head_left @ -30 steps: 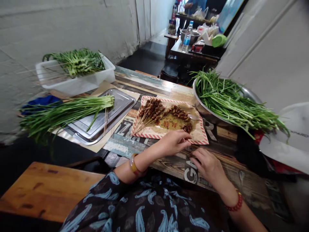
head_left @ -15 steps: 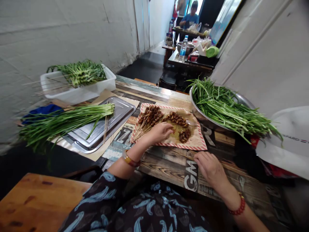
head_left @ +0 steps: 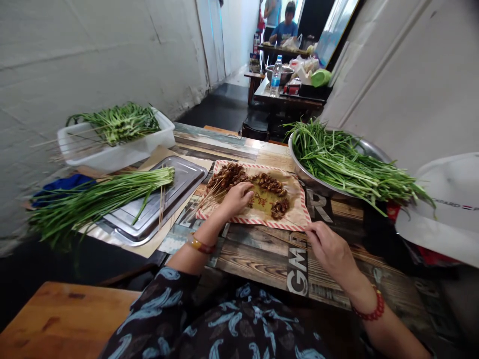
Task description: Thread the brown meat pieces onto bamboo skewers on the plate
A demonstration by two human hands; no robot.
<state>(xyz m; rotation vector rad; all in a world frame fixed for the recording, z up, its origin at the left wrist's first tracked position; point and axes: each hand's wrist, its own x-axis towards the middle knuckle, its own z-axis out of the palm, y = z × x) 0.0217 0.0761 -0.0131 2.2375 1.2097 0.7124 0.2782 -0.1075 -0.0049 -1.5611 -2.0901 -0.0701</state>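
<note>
My left hand (head_left: 238, 199) is over the left part of a paper sheet with a red-striped border (head_left: 295, 222), its fingers bent together beside dark brown skewered pieces (head_left: 230, 175); what they hold, if anything, is hidden. Thin sticks (head_left: 211, 194) run from these pieces toward the sheet's left edge. More brown pieces (head_left: 271, 183) and a small clump (head_left: 280, 208) lie on the right half. My right hand (head_left: 329, 247) pinches at the sheet's lower right corner. A few loose sticks (head_left: 277, 238) lie on the wooden table just below the sheet.
Green stalks (head_left: 108, 194) lie across a metal lid (head_left: 130, 232) at left, near a white tub (head_left: 123, 154) of greens. A steel bowl (head_left: 314, 182) of green stalks stands at right, beside a white rounded object (head_left: 441, 199). People (head_left: 286, 32) are at a far table.
My left hand has moved left over the sheet, toward the skewered pieces. My right hand has come up to the sheet's corner, and the sheet has shifted slightly left.
</note>
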